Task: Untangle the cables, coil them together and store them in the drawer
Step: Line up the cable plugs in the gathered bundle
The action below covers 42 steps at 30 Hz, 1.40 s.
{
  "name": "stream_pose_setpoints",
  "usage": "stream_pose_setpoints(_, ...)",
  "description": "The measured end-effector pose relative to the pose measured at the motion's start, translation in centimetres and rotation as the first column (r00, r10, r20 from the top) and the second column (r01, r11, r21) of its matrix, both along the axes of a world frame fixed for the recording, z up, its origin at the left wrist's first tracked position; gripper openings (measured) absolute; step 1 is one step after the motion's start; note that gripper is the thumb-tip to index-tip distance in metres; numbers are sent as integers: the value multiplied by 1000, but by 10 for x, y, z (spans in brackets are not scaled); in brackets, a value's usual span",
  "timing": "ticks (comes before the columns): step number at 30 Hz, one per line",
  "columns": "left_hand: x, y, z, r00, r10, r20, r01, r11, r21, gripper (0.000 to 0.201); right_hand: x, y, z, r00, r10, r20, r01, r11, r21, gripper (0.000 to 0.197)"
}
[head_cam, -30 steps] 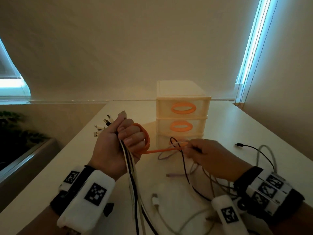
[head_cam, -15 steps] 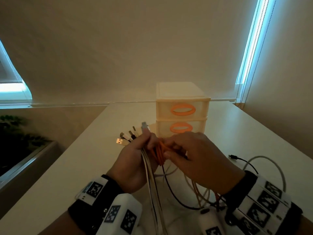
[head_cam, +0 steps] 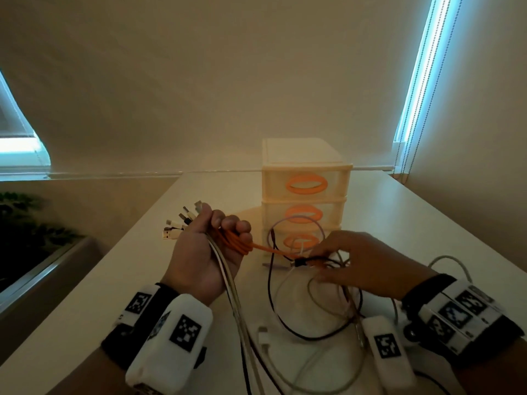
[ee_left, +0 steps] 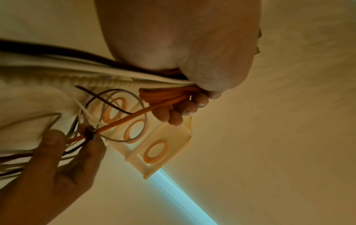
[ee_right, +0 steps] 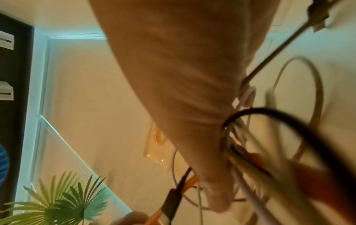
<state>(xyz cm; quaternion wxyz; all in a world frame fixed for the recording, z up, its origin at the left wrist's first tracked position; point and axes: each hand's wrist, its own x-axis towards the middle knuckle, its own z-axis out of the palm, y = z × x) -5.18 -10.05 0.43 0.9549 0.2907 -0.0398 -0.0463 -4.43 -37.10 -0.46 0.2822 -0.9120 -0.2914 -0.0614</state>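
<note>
Three drawer handles (ee_left: 133,130), only left-wrist view unobstructed

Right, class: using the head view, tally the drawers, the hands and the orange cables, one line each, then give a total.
Drawers: 3
Hands: 2 (left hand, right hand)
Orange cable: 1
Total: 6

Right hand (head_cam: 362,263): now apart from left hand (head_cam: 205,252), drawn rightward; orange cable (head_cam: 268,250) stretched between them; more orange loops in left fist.
</note>
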Motion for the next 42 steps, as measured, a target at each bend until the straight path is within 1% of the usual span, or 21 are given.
stream_pose_setpoints(2, 2, 5, 3, 999, 53, 12, -53, 998, -20, 50, 1, -5, 5, 996, -50, 80, 49, 999, 16, 35)
stream_pose_setpoints(4, 5, 15, 8, 993, 117, 34, -115, 991, -64, 48, 3, -13, 7, 991, -85, 102, 96, 990, -104, 33)
stream_pose_setpoints(6, 8, 27, 12, 985, 164, 55, -158, 981, -110, 50, 5, -22, 6, 994, -99, 48, 106, 976, -191, 30)
stream_pose_setpoints(9, 11, 30, 9, 986, 165, 34, -162, 983, -84, 50, 4, -27, 1, 995, -87, -58, 78, 987, -140, 36)
stream_pose_setpoints(11, 10, 21, 4, 990, 140, 21, -139, 990, -31, 51, 1, -22, 3, 995, -69, -75, 59, 990, -131, 44)
stream_pose_setpoints(12, 9, 16, 3, 992, 126, 25, -126, 992, -4, 51, -1, -17, 6, 997, -55, -52, 50, 994, -101, 43)
stream_pose_setpoints(14, 5, 7, 3, 995, 89, 49, -91, 996, 24, 51, -7, -6, 14, 998, -46, 50, 46, 999, 5, 31)
stream_pose_setpoints(16, 0, 1, 5, 996, 55, 71, -57, 998, 19, 50, -17, 12, 21, 996, -42, 74, 32, 990, 134, 26)
stream_pose_setpoints(18, -4, -4, 5, 996, 29, 83, -30, 999, 15, 49, -26, 36, 22, 1000, 10, -15, -7, 979, 203, 33)
stream_pose_setpoints(20, -7, -8, 5, 995, 4, 95, -5, 1000, 11, 49, -33, 58, 13, 992, 77, -100, -56, 978, 199, 37)
stream_pose_setpoints(22, -9, -9, 6, 995, -9, 96, 9, 1000, 1, 49, -36, 74, 3, 983, 105, -151, -82, 985, 153, 33)
stream_pose_setpoints(25, -11, -8, 9, 996, -16, 92, 18, 1000, -18, 48, -36, 80, -1, 943, 147, -300, -95, 979, 181, 14)
stream_pose_setpoints(27, -11, -6, 10, 994, -51, 99, 57, 997, -56, 48, -35, 76, 2, 924, 171, -341, -108, 975, 195, 18)
stream_pose_setpoints(30, -9, 8, 11, 973, -164, 161, 184, 976, -118, 50, -31, 60, 7, 926, 109, -361, -24, 972, 233, 25)
stream_pose_setpoints(32, -9, 14, 13, 919, -304, 252, 339, 935, -107, 52, -26, 49, 11, 942, -4, -334, 88, 967, 238, 25)
stream_pose_setpoints(34, -13, 12, 15, 855, -436, 279, 456, 890, -7, 53, -18, 40, 12, 967, -157, -200, 202, 952, 230, 23)
stream_pose_setpoints(36, -19, 3, 13, 818, -527, 233, 481, 847, 227, 52, -14, 39, 12, 970, -241, -46, 244, 932, 268, 19)
stream_pose_setpoints(38, -27, -9, 7, 785, -596, 168, 459, 743, 487, 49, -17, 45, 8, 972, -228, 49, 203, 930, 307, 13)
stream_pose_setpoints(39, -30, -14, 4, 768, -627, 132, 466, 687, 558, 49, -19, 50, 5, 978, -196, 76, 162, 932, 325, 11)
stream_pose_setpoints(40, -32, -18, 2, 755, -648, 107, 473, 649, 596, 48, -21, 54, 3, 985, -156, 77, 120, 928, 354, 8)
stream_pose_setpoints(42, -35, -22, 2, 777, -621, 100, 440, 650, 620, 48, -23, 56, 4, 996, -90, 28, 71, 912, 405, 5)
